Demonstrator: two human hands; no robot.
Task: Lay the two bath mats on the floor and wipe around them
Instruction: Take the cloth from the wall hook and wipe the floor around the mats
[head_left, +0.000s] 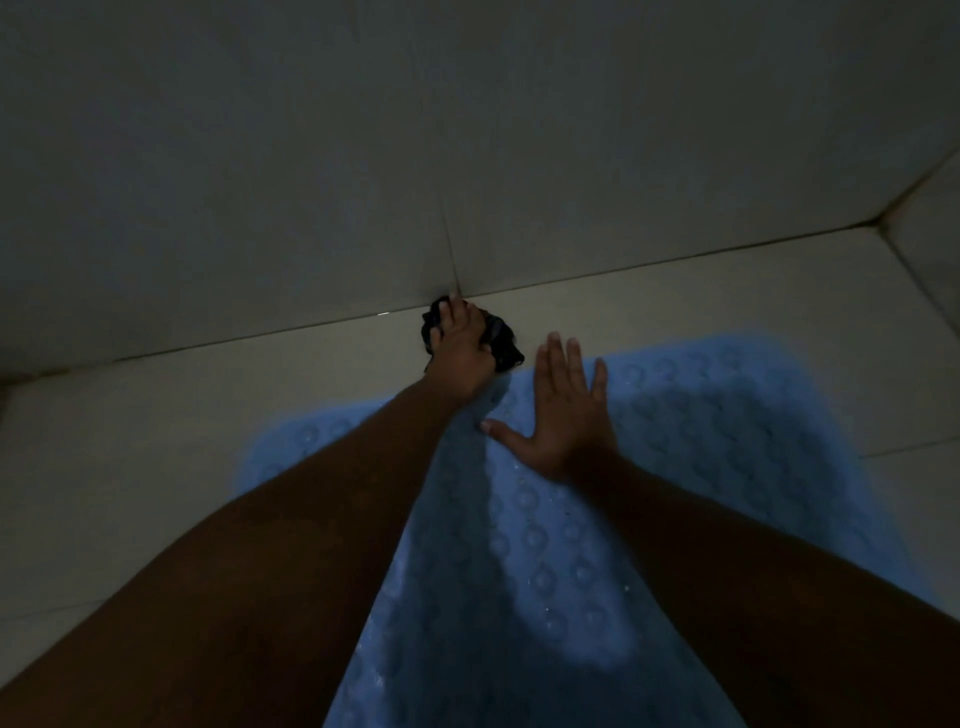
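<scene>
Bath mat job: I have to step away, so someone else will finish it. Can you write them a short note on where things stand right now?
Left hand: pressing a dark cloth onto the floor tile, right at the joint where floor meets wall.
Right hand: open, palm flat on the blue bath mat, empty.
Mat: one blue mat lies flat on the floor, its far edge just short of the cloth. A second mat is not in view.
Done: this mat is down; wiping along its far side is under way.
Left: wipe the other sides, and check whether the second mat is laid.
</scene>
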